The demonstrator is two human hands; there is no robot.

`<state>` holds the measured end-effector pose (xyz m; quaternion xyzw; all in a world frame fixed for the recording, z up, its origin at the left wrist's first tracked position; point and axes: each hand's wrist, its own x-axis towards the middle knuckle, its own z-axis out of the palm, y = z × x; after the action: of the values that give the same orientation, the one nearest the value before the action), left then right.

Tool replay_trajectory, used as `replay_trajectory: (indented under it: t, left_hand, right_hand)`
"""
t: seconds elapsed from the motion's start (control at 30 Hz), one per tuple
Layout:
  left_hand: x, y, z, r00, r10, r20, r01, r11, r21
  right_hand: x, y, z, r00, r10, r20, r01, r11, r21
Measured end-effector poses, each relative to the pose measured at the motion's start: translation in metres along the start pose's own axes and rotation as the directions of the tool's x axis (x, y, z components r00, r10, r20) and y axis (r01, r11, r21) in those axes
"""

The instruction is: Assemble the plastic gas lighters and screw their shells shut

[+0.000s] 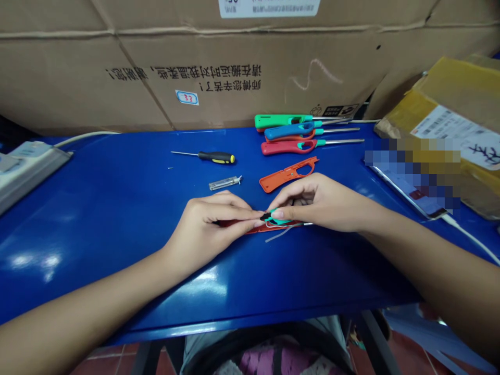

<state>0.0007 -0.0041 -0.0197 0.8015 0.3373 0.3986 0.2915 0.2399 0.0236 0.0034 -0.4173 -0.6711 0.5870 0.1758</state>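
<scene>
Over the table's middle, my left hand (207, 221) is closed in a pinch at a small black part (265, 216). The fingers of my right hand (324, 203) are closed on a green plastic trigger piece (280, 220) beside that black part. Beneath both hands lies an orange half-shell of a stick lighter (255, 230), mostly covered by fingers. A thin white wire and a clear tube (278, 235) stick out toward me. Just beyond my hands rest the other orange half-shell (273, 181) with its trigger loop and a clear fuel tank (224, 183).
A black and yellow screwdriver (216, 157) lies on the blue table (97, 219). Behind it are several stick lighters (287, 146). A big cardboard box (136, 99) borders the back. A phone with a cable (410, 190) and a taped parcel (441, 104) sit right, a power strip (31, 166) left.
</scene>
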Motion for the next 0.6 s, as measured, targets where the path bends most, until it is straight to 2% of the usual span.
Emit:
replay_trajectory:
  t: [0.13,0.27,0.4,0.6]
  left_hand:
    - [-0.001,-0.003,0.001,1.0,0.019,0.014,-0.019,0.999,0.049]
    - [-0.001,-0.004,0.001,0.996,0.09,-0.015,-0.089,0.992,0.084]
    - [-0.001,-0.004,0.0,0.987,0.158,-0.019,-0.155,0.983,0.098]
    - [0.0,0.0,0.0,0.997,0.062,-0.041,-0.06,0.996,0.06]
  right_hand:
    - [0.0,-0.001,0.002,0.999,0.04,-0.003,-0.04,0.999,-0.019]
    - [-0.001,-0.005,0.007,0.996,0.066,-0.063,-0.066,0.998,-0.007]
    - [-0.001,-0.007,0.01,0.994,0.088,-0.057,-0.089,0.996,-0.011]
    - [0.0,-0.006,0.009,0.996,0.045,-0.075,-0.043,0.999,0.021]
